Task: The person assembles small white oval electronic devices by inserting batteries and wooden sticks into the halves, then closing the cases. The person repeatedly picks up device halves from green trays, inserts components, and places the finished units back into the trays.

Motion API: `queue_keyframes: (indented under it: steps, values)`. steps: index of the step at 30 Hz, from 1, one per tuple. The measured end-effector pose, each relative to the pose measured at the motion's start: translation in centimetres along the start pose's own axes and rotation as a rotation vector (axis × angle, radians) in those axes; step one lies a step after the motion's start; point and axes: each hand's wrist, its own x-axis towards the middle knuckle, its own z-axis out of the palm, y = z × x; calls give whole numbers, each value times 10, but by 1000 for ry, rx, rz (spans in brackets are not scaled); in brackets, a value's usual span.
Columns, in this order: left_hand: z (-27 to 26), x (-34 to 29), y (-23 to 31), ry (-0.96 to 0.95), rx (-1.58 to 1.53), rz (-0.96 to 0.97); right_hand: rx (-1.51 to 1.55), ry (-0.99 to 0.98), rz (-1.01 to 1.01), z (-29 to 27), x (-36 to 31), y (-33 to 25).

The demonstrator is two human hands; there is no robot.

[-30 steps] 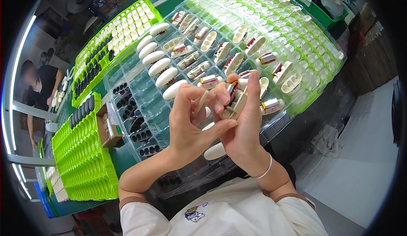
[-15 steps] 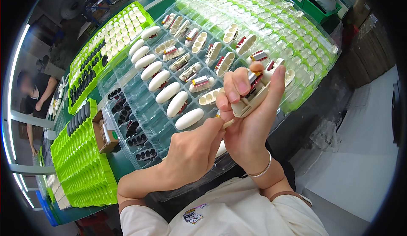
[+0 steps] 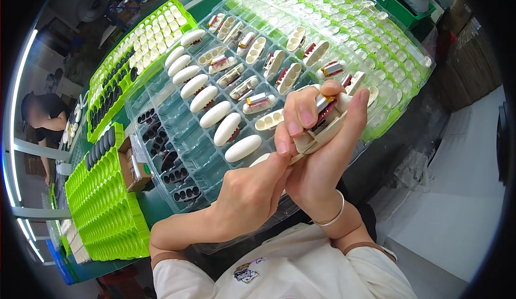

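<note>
My right hand (image 3: 322,159) is curled around a cream oval casing (image 3: 322,137), which has a silver-and-yellow block (image 3: 324,105) and dark red parts inside it. Close against its palm, my left hand (image 3: 248,194) has thumb and fingers pinched on a small cream piece (image 3: 296,158); most of that piece is hidden. Just beyond both hands lies a clear compartment tray (image 3: 201,162). White oval shells (image 3: 243,148) stand in a row there, beside opened casings (image 3: 259,103) with similar blocks and red parts.
Black multi-hole parts (image 3: 186,194) fill the tray's left edge. Green trays (image 3: 105,213) stand at the left, one with black ovals. Clear-covered green trays (image 3: 376,46) of pale pieces lie at the far right. A small cardboard box (image 3: 135,170) sits between trays. Another person (image 3: 48,119) is at far left.
My left hand has pushed slightly up and right against my right hand, so less of the small cream piece shows. The casing has shifted a little. The other person has leaned and moved an arm.
</note>
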Motion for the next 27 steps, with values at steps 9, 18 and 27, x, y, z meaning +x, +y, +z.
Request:
queue_keyframes:
  steps: [9,18,27]
  values:
    - [4,-1,0,60,-43,25,-52,-32,2,-3,-3,1]
    - [1,-3,0,-22,-53,-33,-137,-78,-23,-9,-5,6]
    - [2,-8,-2,17,52,118,-196,-275,-180,-13,-12,4]
